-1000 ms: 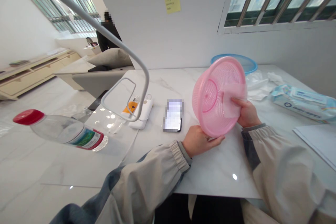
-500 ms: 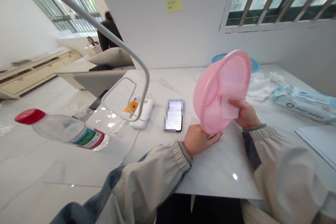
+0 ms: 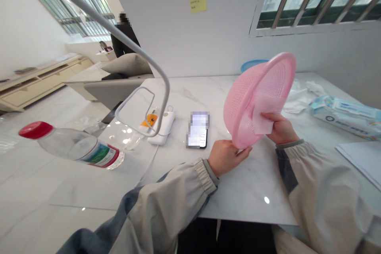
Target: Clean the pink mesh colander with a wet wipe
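A pink mesh basket is held tilted on its side above the table, its opening turned to the right. My left hand grips the lower rim, fingers wrapped beneath it. In my right hand is a white wipe, pinched between thumb and fingers. The wipe lies against the basket's inside wall, and part of it spreads over the mesh. Behind the basket, a blue round basket or lid shows only in part.
A lit phone and a white power bank lie left of my hands. Farther left are a red-capped water bottle and a grey bent stand. A wipes pack, crumpled tissues and paper lie right. Another person sits beyond.
The pink basket has tipped and shifted slightly to the right, covering more of the blue one. My right hand has moved a little right with the wipe; my left hand stays nearly in place.
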Tool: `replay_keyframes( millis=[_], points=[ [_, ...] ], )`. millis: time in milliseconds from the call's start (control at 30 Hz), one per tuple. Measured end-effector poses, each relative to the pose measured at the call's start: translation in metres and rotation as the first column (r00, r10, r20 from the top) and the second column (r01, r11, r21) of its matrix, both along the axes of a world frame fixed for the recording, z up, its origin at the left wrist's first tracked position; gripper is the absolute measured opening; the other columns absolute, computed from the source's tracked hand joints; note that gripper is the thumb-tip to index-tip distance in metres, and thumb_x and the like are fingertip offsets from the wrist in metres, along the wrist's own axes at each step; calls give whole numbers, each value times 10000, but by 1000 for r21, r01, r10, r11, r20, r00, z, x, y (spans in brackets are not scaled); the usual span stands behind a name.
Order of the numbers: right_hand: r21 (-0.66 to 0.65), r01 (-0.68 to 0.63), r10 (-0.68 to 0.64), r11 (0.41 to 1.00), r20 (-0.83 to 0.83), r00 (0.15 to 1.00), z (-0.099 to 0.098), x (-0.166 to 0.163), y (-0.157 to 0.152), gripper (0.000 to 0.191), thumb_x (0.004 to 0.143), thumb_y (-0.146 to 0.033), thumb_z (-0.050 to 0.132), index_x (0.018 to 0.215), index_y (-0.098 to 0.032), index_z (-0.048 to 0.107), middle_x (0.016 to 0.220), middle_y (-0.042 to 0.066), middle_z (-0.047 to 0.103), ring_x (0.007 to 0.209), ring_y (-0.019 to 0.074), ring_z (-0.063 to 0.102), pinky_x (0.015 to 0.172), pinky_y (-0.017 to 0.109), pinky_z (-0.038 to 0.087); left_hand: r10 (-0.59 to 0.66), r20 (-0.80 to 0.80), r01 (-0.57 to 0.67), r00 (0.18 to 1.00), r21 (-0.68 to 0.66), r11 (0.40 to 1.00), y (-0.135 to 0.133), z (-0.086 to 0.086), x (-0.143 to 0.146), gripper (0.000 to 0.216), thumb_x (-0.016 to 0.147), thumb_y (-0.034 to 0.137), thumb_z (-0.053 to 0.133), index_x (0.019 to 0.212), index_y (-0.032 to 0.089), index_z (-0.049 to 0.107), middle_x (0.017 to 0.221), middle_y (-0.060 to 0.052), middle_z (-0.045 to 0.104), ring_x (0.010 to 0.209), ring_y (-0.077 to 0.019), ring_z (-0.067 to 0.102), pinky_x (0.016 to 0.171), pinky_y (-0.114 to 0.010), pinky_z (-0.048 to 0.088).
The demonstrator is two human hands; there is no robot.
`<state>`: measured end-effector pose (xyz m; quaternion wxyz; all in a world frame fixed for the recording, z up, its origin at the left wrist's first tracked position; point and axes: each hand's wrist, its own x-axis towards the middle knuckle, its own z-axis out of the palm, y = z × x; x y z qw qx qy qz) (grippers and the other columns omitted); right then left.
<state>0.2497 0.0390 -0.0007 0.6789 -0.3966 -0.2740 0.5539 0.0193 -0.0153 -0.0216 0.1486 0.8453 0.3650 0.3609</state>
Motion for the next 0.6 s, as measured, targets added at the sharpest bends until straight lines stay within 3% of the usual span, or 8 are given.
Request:
replay_keyframes(
  millis=[333,467,600],
  points=[
    [-19,64,-64,998,-22,998,0,-3,2,441,674,-88,821,1081,-256,799,1254,67,799,1285,337,727,1201,537,571,-3,38,4,999,-17,1000,1,-1,2,542,1003,419,700,535,190,552,493,18,547,480,-103,496,556,-290,307],
    [-25,114,-115,993,-21,993,0,-1,6,393,676,-70,804,1037,-226,796,1232,81,805,1246,307,745,1178,474,596,46,55,-42,997,-86,995,1,0,2,556,986,415,728,536,198,484,500,26,544,480,-98,484,556,-275,312],
    [6,175,-175,984,-38,984,-5,4,12,299,790,-105,782,1058,-239,787,1249,45,803,1215,225,755,1097,360,640,59,150,-45,987,-91,995,1,2,2,562,972,387,727,553,207,398,495,43,501,477,-87,443,553,-265,311]
  ],
)
